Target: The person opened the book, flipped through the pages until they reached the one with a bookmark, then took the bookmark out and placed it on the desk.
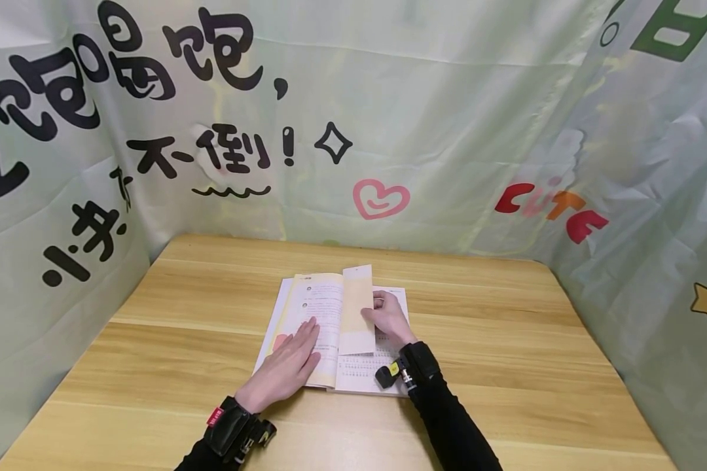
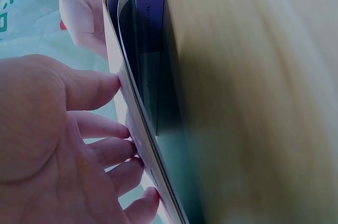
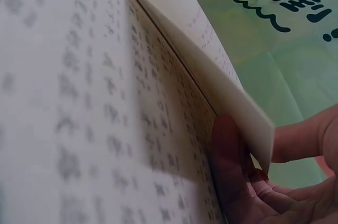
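Observation:
An open book [image 1: 323, 314] lies on the table, with printed text on both its pages. My left hand [image 1: 289, 360] rests on the left page with straight fingers, its fingertips touching the paper in the left wrist view. Over the right page, close to the spine, is a long pale bookmark [image 1: 357, 314] with a small hole near its top. My right hand [image 1: 391, 318] pinches the bookmark's right edge between thumb and fingers. The right wrist view shows the bookmark [image 3: 232, 86] raised at an angle over the printed page [image 3: 153, 102].
The book is on a light wooden table [image 1: 171, 327]. Behind and beside it hangs a pale printed cloth [image 1: 448, 118] with black characters and a pink heart. Each wrist wears a black strapped camera, and one [image 1: 389, 374] overlaps the right page.

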